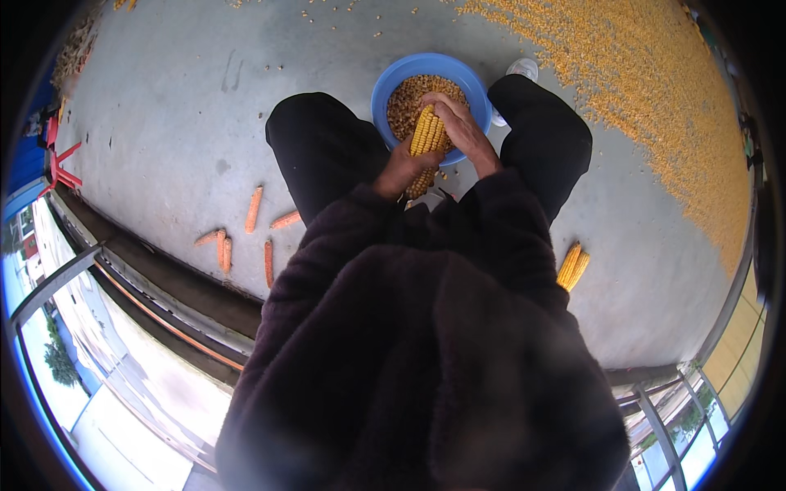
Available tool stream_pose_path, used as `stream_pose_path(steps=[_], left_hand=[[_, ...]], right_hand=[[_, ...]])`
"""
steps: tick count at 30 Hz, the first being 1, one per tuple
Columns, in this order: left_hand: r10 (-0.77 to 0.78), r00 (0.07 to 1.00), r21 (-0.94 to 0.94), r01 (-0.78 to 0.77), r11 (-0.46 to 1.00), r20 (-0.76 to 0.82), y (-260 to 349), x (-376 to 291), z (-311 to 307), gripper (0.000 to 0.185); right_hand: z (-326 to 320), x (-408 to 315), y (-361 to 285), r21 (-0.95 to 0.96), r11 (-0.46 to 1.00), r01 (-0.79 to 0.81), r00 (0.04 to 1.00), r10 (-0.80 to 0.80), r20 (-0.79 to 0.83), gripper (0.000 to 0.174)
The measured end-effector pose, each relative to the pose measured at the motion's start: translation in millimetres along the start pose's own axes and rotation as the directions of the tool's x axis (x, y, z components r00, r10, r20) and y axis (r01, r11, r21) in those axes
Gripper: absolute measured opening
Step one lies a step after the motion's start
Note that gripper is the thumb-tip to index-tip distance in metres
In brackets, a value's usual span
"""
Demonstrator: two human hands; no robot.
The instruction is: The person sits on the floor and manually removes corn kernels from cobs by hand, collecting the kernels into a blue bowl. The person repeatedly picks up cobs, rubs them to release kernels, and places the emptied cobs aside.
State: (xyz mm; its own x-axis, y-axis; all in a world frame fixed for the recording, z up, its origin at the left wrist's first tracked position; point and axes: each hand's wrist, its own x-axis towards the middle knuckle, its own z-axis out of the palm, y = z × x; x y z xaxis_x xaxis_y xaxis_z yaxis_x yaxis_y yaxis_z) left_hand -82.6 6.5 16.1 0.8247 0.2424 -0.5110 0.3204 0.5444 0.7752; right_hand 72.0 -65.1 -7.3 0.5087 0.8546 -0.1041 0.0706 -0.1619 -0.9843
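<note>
An ear of yellow corn (pixel 428 132) is held over a blue plastic basin (pixel 382 80). My left hand (pixel 402 170) wraps around the ear's lower half, its thumb across the kernels. At the upper end, my right hand (pixel 463 130) curls over the tip and side of the ear; its fingertips are partly hidden. Loose corn kernels (pixel 402 101) fill the bottom of the basin, which sits on the floor between my knees.
Bare reddish corn cobs (pixel 253 210) lie on the concrete floor (pixel 184 141) to the left. Unshelled ears (pixel 573 267) lie at the right, below a wide spread of kernels (pixel 651 104). A red plastic stool (pixel 61 170) and a metal railing (pixel 55 285) stand at the left edge.
</note>
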Motion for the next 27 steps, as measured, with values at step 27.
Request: stream_pose_path(steps=[27], left_hand=[[-0.124,0.986,-0.177,0.142,0.974,0.108,-15,6,-7,0.048]], right_hand=[[4,4,15,-0.152,0.987,0.043,0.992,-0.061,-0.112,0.031]])
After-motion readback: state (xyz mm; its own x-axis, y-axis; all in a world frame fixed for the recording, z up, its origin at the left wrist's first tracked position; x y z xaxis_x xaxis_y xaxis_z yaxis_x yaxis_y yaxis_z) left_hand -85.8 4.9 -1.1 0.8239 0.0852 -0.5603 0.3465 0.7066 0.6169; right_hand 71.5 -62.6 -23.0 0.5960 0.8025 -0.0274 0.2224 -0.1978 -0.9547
